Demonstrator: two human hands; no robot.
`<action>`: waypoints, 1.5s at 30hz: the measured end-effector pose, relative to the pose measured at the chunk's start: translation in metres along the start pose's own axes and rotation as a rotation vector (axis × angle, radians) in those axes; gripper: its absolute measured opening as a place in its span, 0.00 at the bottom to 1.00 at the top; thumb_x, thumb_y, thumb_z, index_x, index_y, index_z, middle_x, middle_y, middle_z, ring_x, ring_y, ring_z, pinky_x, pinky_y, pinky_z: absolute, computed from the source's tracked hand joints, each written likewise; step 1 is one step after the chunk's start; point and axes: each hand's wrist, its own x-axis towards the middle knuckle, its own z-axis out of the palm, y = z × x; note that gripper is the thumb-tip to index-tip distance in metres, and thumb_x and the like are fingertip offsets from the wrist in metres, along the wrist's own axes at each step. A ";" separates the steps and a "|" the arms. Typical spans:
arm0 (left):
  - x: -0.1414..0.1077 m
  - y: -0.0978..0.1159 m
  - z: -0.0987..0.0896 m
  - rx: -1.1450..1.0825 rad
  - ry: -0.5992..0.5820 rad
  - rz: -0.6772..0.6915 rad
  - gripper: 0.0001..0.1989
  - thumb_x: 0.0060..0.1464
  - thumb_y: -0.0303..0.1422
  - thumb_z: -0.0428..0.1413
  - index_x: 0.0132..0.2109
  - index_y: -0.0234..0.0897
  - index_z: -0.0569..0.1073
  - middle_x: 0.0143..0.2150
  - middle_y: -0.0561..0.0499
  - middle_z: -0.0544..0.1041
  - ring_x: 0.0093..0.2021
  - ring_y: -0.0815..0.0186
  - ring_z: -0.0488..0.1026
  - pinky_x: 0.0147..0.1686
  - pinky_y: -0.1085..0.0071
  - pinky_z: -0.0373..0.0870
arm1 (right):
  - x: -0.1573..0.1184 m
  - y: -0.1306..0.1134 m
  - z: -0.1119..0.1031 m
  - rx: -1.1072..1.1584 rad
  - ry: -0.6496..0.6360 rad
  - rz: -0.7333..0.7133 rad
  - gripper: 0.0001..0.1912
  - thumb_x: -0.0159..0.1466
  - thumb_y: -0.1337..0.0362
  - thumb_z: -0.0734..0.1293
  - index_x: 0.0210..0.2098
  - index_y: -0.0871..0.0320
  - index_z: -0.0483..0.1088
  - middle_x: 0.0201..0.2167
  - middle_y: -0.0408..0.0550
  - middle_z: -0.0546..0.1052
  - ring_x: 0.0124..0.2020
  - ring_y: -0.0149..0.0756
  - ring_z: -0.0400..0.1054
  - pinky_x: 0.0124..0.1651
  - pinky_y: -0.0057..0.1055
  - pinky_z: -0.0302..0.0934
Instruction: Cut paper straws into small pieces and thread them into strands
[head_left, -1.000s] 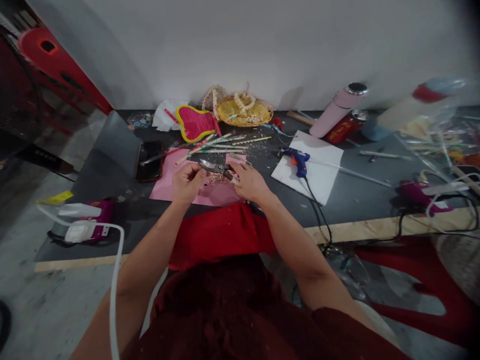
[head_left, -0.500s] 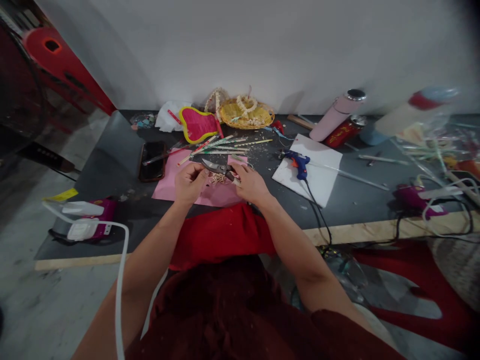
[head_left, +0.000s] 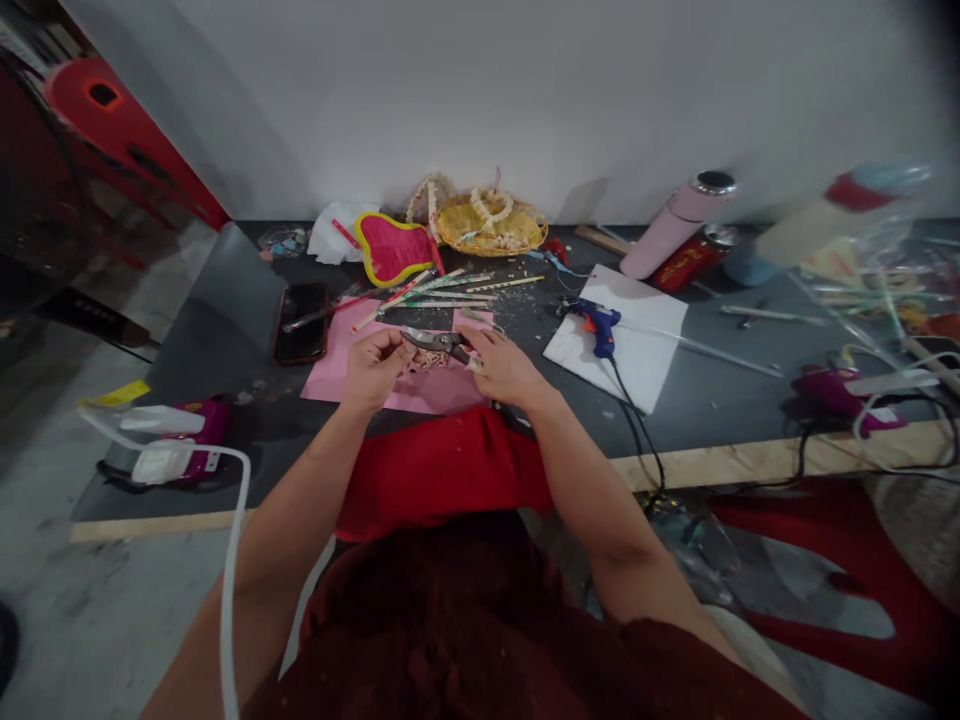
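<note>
My right hand is wrapped round the handles of a pair of pruning shears, whose blades point left. Close to the blade tips, my left hand is closed in a pinch; what its fingers hold is too small to make out. Below the shears a pile of small pale cut pieces lies on a pink sheet. Just beyond the hands, several patterned paper straws or thin sticks are spread out on the dark table.
A blue glue gun rests on a white board, its cord over the table's front edge. Farther back are a yellow basket, a pink flask and a red can. A phone lies left, near a white cable.
The shears have tilted slightly, their blades lying flatter between my hands. Both hands stay in nearly the same place, and the view has shifted a little.
</note>
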 end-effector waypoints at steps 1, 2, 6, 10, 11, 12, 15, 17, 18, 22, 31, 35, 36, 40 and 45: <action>0.000 0.000 0.000 -0.009 0.004 -0.010 0.06 0.52 0.33 0.61 0.29 0.36 0.76 0.24 0.52 0.78 0.18 0.77 0.63 0.17 0.80 0.57 | 0.000 -0.001 -0.001 0.001 0.000 0.004 0.36 0.56 0.71 0.62 0.64 0.57 0.55 0.57 0.57 0.69 0.57 0.49 0.62 0.57 0.47 0.59; 0.001 -0.001 0.000 -0.013 0.009 -0.014 0.06 0.52 0.33 0.61 0.29 0.36 0.76 0.24 0.52 0.78 0.18 0.78 0.62 0.17 0.80 0.57 | 0.000 -0.002 -0.001 0.000 0.002 0.012 0.36 0.56 0.71 0.62 0.64 0.57 0.56 0.56 0.57 0.70 0.56 0.49 0.63 0.56 0.46 0.59; 0.002 0.000 0.000 0.005 0.037 0.014 0.07 0.51 0.35 0.62 0.29 0.36 0.77 0.24 0.52 0.78 0.18 0.77 0.62 0.17 0.80 0.57 | -0.001 -0.009 -0.002 -0.013 0.031 0.053 0.30 0.60 0.70 0.61 0.62 0.58 0.59 0.51 0.56 0.73 0.50 0.45 0.66 0.53 0.41 0.60; 0.002 0.001 0.000 0.015 0.057 0.061 0.10 0.52 0.37 0.62 0.29 0.36 0.76 0.24 0.51 0.77 0.18 0.76 0.63 0.17 0.78 0.58 | -0.003 -0.014 0.000 -0.050 0.043 0.080 0.28 0.62 0.69 0.59 0.62 0.57 0.59 0.49 0.55 0.74 0.47 0.43 0.68 0.50 0.37 0.62; 0.003 0.001 0.000 0.021 0.060 0.071 0.10 0.52 0.38 0.62 0.29 0.36 0.76 0.25 0.51 0.77 0.19 0.76 0.64 0.18 0.78 0.59 | -0.003 -0.015 0.000 -0.061 0.041 0.084 0.28 0.62 0.69 0.59 0.62 0.57 0.59 0.50 0.55 0.74 0.46 0.42 0.68 0.49 0.37 0.62; 0.003 0.000 0.000 0.027 0.063 0.080 0.10 0.52 0.38 0.62 0.29 0.36 0.76 0.25 0.51 0.78 0.19 0.75 0.65 0.19 0.78 0.60 | -0.004 -0.015 0.001 -0.070 0.041 0.088 0.28 0.62 0.69 0.59 0.62 0.56 0.59 0.50 0.54 0.74 0.46 0.42 0.69 0.49 0.37 0.62; 0.003 -0.002 -0.001 0.049 0.078 0.107 0.09 0.52 0.38 0.62 0.30 0.37 0.75 0.25 0.52 0.78 0.20 0.75 0.66 0.20 0.77 0.62 | -0.003 -0.017 0.002 -0.088 0.046 0.111 0.30 0.60 0.70 0.60 0.62 0.56 0.59 0.49 0.54 0.75 0.47 0.43 0.69 0.49 0.36 0.62; 0.004 -0.004 -0.001 0.073 0.088 0.121 0.09 0.52 0.37 0.62 0.30 0.37 0.75 0.26 0.52 0.78 0.21 0.75 0.66 0.21 0.77 0.62 | -0.002 -0.018 0.003 -0.086 0.048 0.130 0.31 0.58 0.70 0.61 0.62 0.56 0.59 0.48 0.54 0.75 0.47 0.44 0.69 0.48 0.37 0.63; 0.004 -0.005 -0.002 0.087 0.091 0.126 0.08 0.52 0.37 0.62 0.31 0.37 0.75 0.26 0.52 0.78 0.21 0.75 0.66 0.21 0.77 0.62 | -0.002 -0.019 0.002 -0.080 0.050 0.137 0.32 0.57 0.70 0.61 0.62 0.56 0.59 0.48 0.54 0.75 0.46 0.44 0.69 0.48 0.37 0.63; 0.003 -0.005 -0.003 0.119 0.071 0.128 0.08 0.52 0.37 0.61 0.31 0.36 0.76 0.26 0.52 0.78 0.21 0.75 0.65 0.20 0.78 0.60 | 0.000 -0.017 0.000 -0.042 0.053 0.121 0.35 0.54 0.73 0.61 0.62 0.57 0.58 0.53 0.55 0.72 0.51 0.46 0.67 0.52 0.41 0.62; -0.001 0.005 -0.002 0.171 0.009 0.118 0.09 0.55 0.36 0.59 0.30 0.36 0.77 0.25 0.51 0.79 0.19 0.75 0.64 0.19 0.78 0.59 | -0.001 -0.004 -0.002 0.005 0.009 0.021 0.38 0.55 0.72 0.61 0.65 0.58 0.54 0.61 0.56 0.65 0.62 0.46 0.56 0.60 0.47 0.57; 0.000 0.004 -0.002 0.127 -0.011 0.100 0.09 0.54 0.36 0.60 0.29 0.36 0.77 0.25 0.50 0.79 0.19 0.75 0.65 0.18 0.78 0.59 | -0.001 -0.004 -0.002 0.006 0.006 0.014 0.39 0.54 0.73 0.61 0.65 0.58 0.54 0.61 0.56 0.65 0.62 0.47 0.56 0.61 0.47 0.56; 0.000 0.003 -0.002 0.118 -0.012 0.097 0.09 0.53 0.36 0.61 0.29 0.36 0.77 0.25 0.50 0.79 0.19 0.75 0.65 0.18 0.78 0.60 | -0.001 -0.004 -0.002 0.009 0.006 0.011 0.39 0.54 0.73 0.61 0.65 0.58 0.54 0.60 0.56 0.65 0.61 0.47 0.57 0.60 0.47 0.56; 0.002 0.002 0.000 0.108 0.023 0.098 0.09 0.52 0.37 0.61 0.28 0.36 0.77 0.24 0.50 0.79 0.19 0.75 0.65 0.18 0.78 0.60 | -0.002 -0.005 -0.001 0.010 -0.002 0.039 0.36 0.57 0.71 0.61 0.65 0.58 0.54 0.58 0.57 0.68 0.54 0.45 0.65 0.55 0.43 0.61; 0.001 0.005 0.001 0.117 0.048 0.113 0.09 0.52 0.36 0.61 0.27 0.36 0.76 0.23 0.51 0.77 0.18 0.76 0.64 0.18 0.78 0.59 | -0.004 -0.010 0.000 -0.053 0.030 0.089 0.30 0.61 0.66 0.60 0.63 0.54 0.58 0.50 0.53 0.74 0.46 0.43 0.69 0.47 0.36 0.63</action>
